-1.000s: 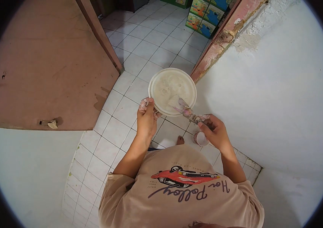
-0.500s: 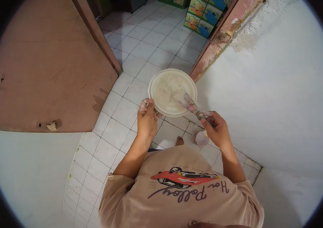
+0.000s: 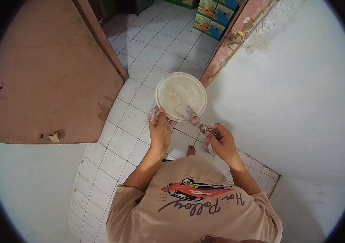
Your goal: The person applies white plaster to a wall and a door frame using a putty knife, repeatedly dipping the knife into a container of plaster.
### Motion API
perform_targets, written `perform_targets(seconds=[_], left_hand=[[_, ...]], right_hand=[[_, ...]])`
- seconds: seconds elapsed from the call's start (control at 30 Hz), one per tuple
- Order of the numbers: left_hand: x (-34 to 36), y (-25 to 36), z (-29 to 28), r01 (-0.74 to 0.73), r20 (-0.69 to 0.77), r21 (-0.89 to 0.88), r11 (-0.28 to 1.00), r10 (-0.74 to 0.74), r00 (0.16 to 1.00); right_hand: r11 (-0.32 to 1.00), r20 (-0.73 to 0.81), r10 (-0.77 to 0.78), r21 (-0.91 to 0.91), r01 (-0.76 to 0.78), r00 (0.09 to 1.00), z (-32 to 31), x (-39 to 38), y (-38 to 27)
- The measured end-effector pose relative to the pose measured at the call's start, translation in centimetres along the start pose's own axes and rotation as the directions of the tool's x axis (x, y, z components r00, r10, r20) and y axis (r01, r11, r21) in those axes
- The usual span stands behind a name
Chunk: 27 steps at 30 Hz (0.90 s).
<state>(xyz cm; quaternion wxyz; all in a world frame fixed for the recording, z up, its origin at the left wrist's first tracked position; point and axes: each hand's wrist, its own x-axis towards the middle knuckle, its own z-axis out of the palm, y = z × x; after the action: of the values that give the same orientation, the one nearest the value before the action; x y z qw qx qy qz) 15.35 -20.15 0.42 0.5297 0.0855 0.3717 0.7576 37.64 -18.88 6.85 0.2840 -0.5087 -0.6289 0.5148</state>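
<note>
head view: my left hand (image 3: 160, 130) grips the near rim of a round white plastic lid (image 3: 181, 96), thumb over the edge and fingers curled beneath, holding it flat as a palette above the white tiled floor (image 3: 140, 77). my right hand (image 3: 220, 139) is clenched round the handle of a paste-smeared metal putty knife (image 3: 191, 117), whose blade rests on the lid's near right part. the lid is coated in cream-coloured paste, so i judge the loading of the blade is under way and none has gone to the white wall (image 3: 294, 101) on the right yet. to the left stands a brown wooden door (image 3: 47, 77); far off sit green and blue cartons (image 3: 211, 18). hard to make out: how much paste sits on the blade, and the knife's handle is hidden within my fist. one bare foot (image 3: 190, 150) peeps out below.
</note>
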Motion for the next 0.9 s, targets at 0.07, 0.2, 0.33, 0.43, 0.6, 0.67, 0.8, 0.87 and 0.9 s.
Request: perform_targets(seconds=[0.07, 0.2, 0.33, 0.43, 0.6, 0.67, 0.8, 0.87, 0.9], left_hand=[[-0.1, 0.3, 0.3, -0.003, -0.001, 0.025, 1.000, 0.003, 1.000], [-0.4, 0.8, 0.3, 0.008, 0.009, 0.025, 1.000, -0.008, 1.000], [-0.1, 0.5, -0.5, 0.032, 0.044, -0.023, 0.999, -0.031, 0.999], [-0.1, 0.8, 0.0, 0.066, 0.035, -0.013, 0.998, -0.066, 0.997], [-0.2, 1.0, 0.4, 0.065, 0.096, -0.022, 0.998, -0.062, 0.993], [-0.3, 1.2, 0.5, 0.065, 0.101, -0.024, 0.998, -0.062, 0.993], [-0.2, 1.0, 0.1, 0.077, 0.108, -0.016, 0.997, -0.075, 0.991], [-0.2, 1.0, -0.4, 0.083, 0.102, -0.017, 0.996, -0.081, 0.992], [0.1, 0.8, -1.1, 0.086, 0.117, -0.009, 0.996, -0.084, 0.990]], right_hand=[[0.999, -0.020, 0.044, 0.025, -0.043, 0.999, -0.4, -0.5, -1.5], [0.998, -0.007, 0.045, 0.034, -0.045, 0.999, -1.0, -0.9, -2.6], [0.990, -0.022, -0.111, 0.083, 0.113, 0.994, -0.9, -0.9, -2.0], [0.990, -0.015, -0.052, 0.128, 0.053, 0.999, -1.9, -1.5, -3.0], [0.980, -0.196, -0.180, 0.042, 0.192, 0.964, -4.4, -1.9, -6.4], [0.942, -0.316, -0.324, -0.192, 0.275, 0.892, -6.0, -1.7, -7.7], [0.854, -0.394, -0.511, -0.335, 0.399, 0.764, -9.4, -0.7, -9.4], [0.786, -0.406, -0.578, -0.509, 0.350, 0.708, -10.8, -0.9, -11.4], [0.785, -0.407, -0.581, -0.510, 0.352, 0.705, -11.2, -0.8, -12.3]])
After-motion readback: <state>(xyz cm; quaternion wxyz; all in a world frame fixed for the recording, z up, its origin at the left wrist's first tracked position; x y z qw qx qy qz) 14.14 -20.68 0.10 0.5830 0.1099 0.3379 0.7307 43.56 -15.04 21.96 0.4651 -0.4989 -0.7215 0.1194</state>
